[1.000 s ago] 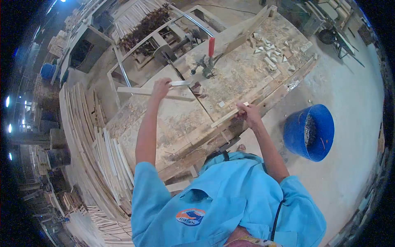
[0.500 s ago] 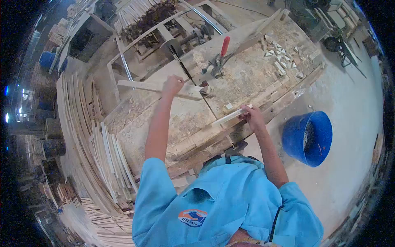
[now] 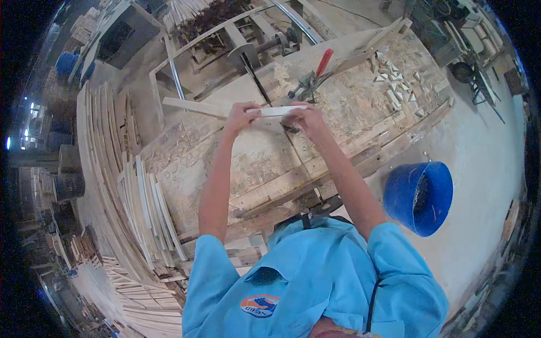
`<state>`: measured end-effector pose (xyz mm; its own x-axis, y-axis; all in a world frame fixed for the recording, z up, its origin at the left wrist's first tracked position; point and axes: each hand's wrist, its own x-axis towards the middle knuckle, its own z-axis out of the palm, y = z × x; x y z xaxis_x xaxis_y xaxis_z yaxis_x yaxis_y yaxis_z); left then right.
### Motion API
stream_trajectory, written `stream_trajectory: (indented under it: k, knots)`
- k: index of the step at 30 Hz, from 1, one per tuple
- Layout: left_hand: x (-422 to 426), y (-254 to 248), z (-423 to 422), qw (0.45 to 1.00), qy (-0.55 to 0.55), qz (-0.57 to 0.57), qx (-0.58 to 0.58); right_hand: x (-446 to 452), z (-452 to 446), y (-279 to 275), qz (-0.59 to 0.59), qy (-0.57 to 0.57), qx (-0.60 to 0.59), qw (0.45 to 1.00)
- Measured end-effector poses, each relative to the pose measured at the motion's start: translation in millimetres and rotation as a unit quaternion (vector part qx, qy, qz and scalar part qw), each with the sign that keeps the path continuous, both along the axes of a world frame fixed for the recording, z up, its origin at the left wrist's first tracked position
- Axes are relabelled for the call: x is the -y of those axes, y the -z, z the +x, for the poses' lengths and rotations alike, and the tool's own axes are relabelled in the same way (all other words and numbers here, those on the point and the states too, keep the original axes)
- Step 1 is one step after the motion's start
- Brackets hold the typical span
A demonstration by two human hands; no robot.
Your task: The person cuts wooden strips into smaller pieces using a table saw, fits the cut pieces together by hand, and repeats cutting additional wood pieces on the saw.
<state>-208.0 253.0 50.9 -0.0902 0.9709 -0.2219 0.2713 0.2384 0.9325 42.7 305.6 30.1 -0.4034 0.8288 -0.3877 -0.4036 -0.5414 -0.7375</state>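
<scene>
**Pale strip (image 3: 277,111) held end to end above the slotted worktable (image 3: 248,180)**

At the left end of the strip, the left hand (image 3: 243,116), with fingers bent around the wood; at the right end, the right hand (image 3: 304,117), with thumb and fingers pinched on it. Neither hand nearer than the other, both in contact, with a bare middle length between them. Long axis from one hand to the other, roughly left to right and slightly raised at the right; crosswise to the dark slot (image 3: 256,81) from the far side of the worktable toward its near edge. Location well inward from that near edge; contact with the surface below impossible to tell from this angle.

Just beyond the right hand, toward the far edge, a red-handled clamp (image 3: 323,62). Beside and partly behind the left hand, a longer board (image 3: 194,107), directed outward toward the far left corner. Near the right end of the worktable, scattered small offcuts (image 3: 394,84). Off the near edge, to the right, a blue tub (image 3: 414,197) on the floor; beyond the left end, stacked long strips (image 3: 149,208).
</scene>
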Motion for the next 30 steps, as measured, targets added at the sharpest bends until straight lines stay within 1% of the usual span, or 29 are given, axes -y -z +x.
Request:
stream_trajectory:
  k: [2, 3, 4, 5, 6, 8, 11, 14, 17, 20, 23, 25, 26, 27, 28, 29, 30]
  knots:
    - [-7.8, 7.2, -24.1, 0.999, -0.033, 0.016, -0.036, -7.6, -18.9, 1.5, 0.037, -0.029, 0.080, 0.996]
    - [-13.3, 13.9, -35.9, 0.997, -0.051, 0.021, -0.059, -13.5, -27.9, 2.4, 0.084, -0.048, 0.172, 0.980]
    - [-18.9, 20.1, -46.0, 0.994, -0.070, 0.026, -0.082, -19.4, -36.9, 4.4, 0.131, -0.066, 0.263, 0.954]
    - [-24.7, 27.1, -54.4, 0.990, -0.096, 0.033, -0.102, -23.5, -44.9, 6.8, 0.177, -0.083, 0.350, 0.916]
    - [-30.1, 33.4, -62.7, 0.982, -0.082, 0.048, -0.164, -25.7, -52.5, 14.9, 0.255, -0.096, 0.407, 0.872]
    - [-36.9, 40.7, -74.8, 0.953, -0.051, 0.075, -0.288, -27.7, -66.0, 37.4, 0.401, -0.117, 0.506, 0.755]
    - [-30.1, 40.4, -69.1, 0.932, -0.033, 0.071, -0.353, -27.2, -74.5, 56.4, 0.483, -0.152, 0.545, 0.668]
    - [-30.6, 38.8, -63.1, 0.915, -0.041, 0.046, -0.398, -26.3, -73.8, 58.4, 0.471, -0.167, 0.535, 0.681]
    - [-28.6, 41.8, -50.2, 0.931, -0.038, 0.036, -0.361, -26.1, -56.1, 34.9, 0.466, -0.209, 0.537, 0.672]
    - [-22.4, 24.5, -19.4, 0.911, -0.020, 0.046, -0.409, -34.9, -45.5, 45.0, 0.452, -0.239, 0.579, 0.635]
    - [-24.9, 33.6, -17.6, 0.902, -0.029, 0.029, -0.429, -32.5, -33.8, 61.0, 0.485, -0.182, 0.534, 0.668]
    - [-23.1, 18.2, -7.8, 0.873, 0.019, -0.006, -0.487, -26.1, -24.5, 52.6, 0.526, -0.136, 0.508, 0.668]
    - [-27.1, 32.7, -5.9, 0.878, 0.018, -0.013, -0.479, -16.8, -17.1, 36.2, 0.421, -0.128, 0.476, 0.762]
    - [-25.5, 24.6, 1.3, 0.883, 0.018, -0.017, -0.468, -9.2, -6.3, 34.6, 0.446, -0.030, 0.383, 0.809]
    - [-23.9, 15.5, 8.7, 0.889, 0.018, -0.021, -0.458, 1.5, 6.3, 16.3, 0.428, 0.024, 0.433, 0.793]
    - [-12.3, -13.0, 23.3, 0.896, 0.023, -0.023, -0.443, -6.0, 25.4, 32.1, 0.295, 0.012, 0.398, 0.869]
    - [-9.1, -12.1, 26.2, 0.905, 0.027, -0.018, -0.424, -13.8, 40.9, 41.8, 0.288, 0.084, 0.393, 0.870]
